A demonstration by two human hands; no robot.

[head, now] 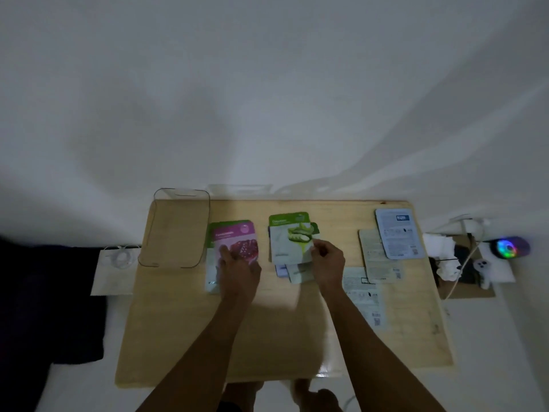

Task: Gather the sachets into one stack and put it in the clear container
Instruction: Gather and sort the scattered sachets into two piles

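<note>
Meanwhile right hand (325, 257) pinches green sachet (292, 237); left hand (237, 267) flat on pink sachet (236, 240).

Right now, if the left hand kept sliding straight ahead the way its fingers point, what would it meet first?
The left hand already rests on the pink sachet; beyond that, probably bare table, then the wall.
</note>
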